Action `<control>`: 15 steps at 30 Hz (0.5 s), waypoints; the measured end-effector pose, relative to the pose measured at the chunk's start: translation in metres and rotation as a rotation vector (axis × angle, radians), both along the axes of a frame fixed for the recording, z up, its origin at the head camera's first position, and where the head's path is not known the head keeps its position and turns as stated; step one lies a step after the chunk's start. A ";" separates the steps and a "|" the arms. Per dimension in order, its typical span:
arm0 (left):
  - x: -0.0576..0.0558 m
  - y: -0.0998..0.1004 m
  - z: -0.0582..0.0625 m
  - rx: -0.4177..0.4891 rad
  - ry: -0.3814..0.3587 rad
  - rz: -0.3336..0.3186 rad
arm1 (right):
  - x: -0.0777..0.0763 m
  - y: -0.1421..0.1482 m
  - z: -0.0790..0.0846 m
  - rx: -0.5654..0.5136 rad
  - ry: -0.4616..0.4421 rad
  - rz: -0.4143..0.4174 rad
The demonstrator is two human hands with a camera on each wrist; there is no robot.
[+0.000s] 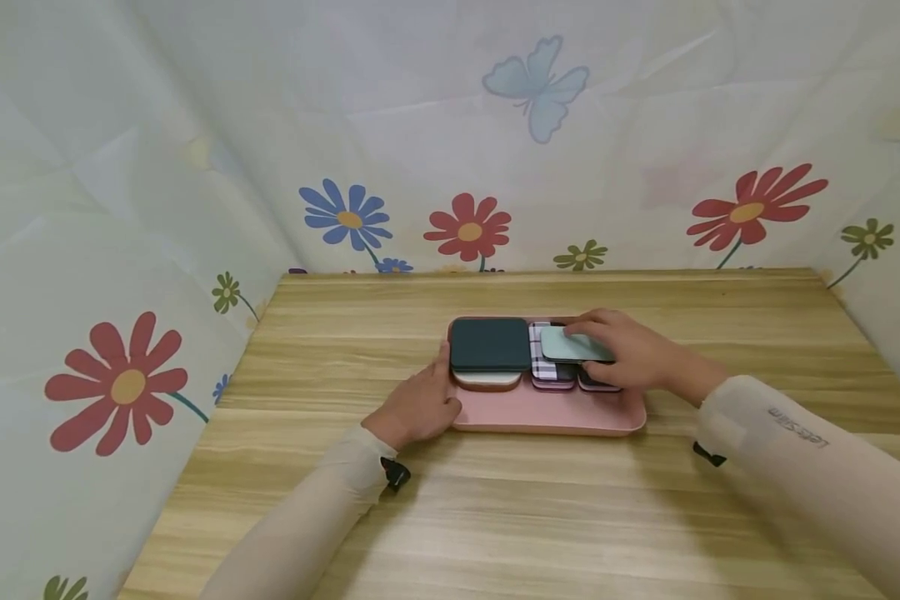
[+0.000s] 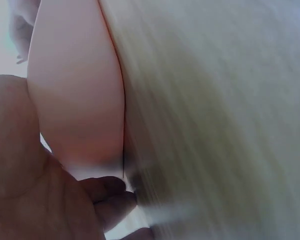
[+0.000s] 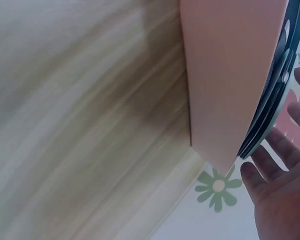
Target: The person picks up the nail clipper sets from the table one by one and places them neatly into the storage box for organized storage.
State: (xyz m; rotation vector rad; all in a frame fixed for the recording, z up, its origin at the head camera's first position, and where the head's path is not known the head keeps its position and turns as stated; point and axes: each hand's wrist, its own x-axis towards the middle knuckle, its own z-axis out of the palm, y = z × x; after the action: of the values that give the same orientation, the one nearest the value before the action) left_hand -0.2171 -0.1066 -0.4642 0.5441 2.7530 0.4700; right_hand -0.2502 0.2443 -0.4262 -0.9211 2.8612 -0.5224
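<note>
A pink tray (image 1: 540,412) lies on the wooden table with several flat, rounded cases in its far part. My right hand (image 1: 630,350) holds a mint-green flat case (image 1: 557,344), fingers over its top and thumb at the near edge. Partly under that case are a plaid case (image 1: 540,367) and a dark case (image 1: 598,384). A dark green case (image 1: 490,343) sits on a white one with a brown edge (image 1: 487,382) at the tray's left. My left hand (image 1: 417,402) rests against the tray's left side, fingers extended along it. The left wrist view shows the tray wall (image 2: 80,85) beside its palm.
Wood-grain table (image 1: 540,517) stretches around the tray on every side. Behind and to the left hangs a pale sheet (image 1: 390,108) printed with flowers and a butterfly, meeting the table's far edge. Both forearms wear beige sleeves (image 1: 817,467).
</note>
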 end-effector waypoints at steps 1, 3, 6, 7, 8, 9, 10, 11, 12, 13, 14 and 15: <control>-0.001 -0.002 -0.002 0.015 0.002 -0.012 | 0.001 0.003 0.000 0.005 0.009 -0.017; -0.002 -0.005 -0.004 0.036 0.010 -0.045 | 0.005 0.010 0.000 0.023 0.027 -0.071; -0.003 -0.011 -0.002 0.044 0.060 -0.086 | 0.010 0.022 0.001 0.051 0.034 -0.168; -0.004 -0.014 0.000 0.037 0.084 -0.086 | 0.011 0.026 0.001 0.059 0.037 -0.199; -0.004 -0.016 0.002 0.031 0.111 -0.079 | 0.012 0.030 0.002 0.065 0.039 -0.229; -0.005 -0.019 0.005 0.022 0.140 -0.061 | 0.013 0.035 0.002 0.064 0.041 -0.257; -0.006 -0.022 0.008 0.020 0.168 -0.035 | 0.013 0.040 0.003 0.068 0.051 -0.282; -0.008 -0.024 0.012 0.015 0.194 -0.006 | 0.014 0.046 0.004 0.068 0.068 -0.307; -0.009 -0.027 0.015 0.015 0.216 0.021 | 0.014 0.051 0.005 0.066 0.083 -0.332; -0.011 -0.030 0.018 0.019 0.240 0.044 | 0.014 0.056 0.008 0.062 0.094 -0.352; -0.013 -0.033 0.020 0.018 0.258 0.069 | 0.014 0.061 0.010 0.056 0.106 -0.374; -0.015 -0.036 0.023 0.015 0.273 0.090 | 0.014 0.066 0.012 0.052 0.122 -0.392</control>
State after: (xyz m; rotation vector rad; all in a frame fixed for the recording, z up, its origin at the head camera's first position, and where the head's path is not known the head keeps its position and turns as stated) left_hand -0.2321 -0.1424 -0.4415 0.5244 3.0472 0.4678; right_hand -0.2362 0.3103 -0.4141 -0.3928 3.1638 -0.4310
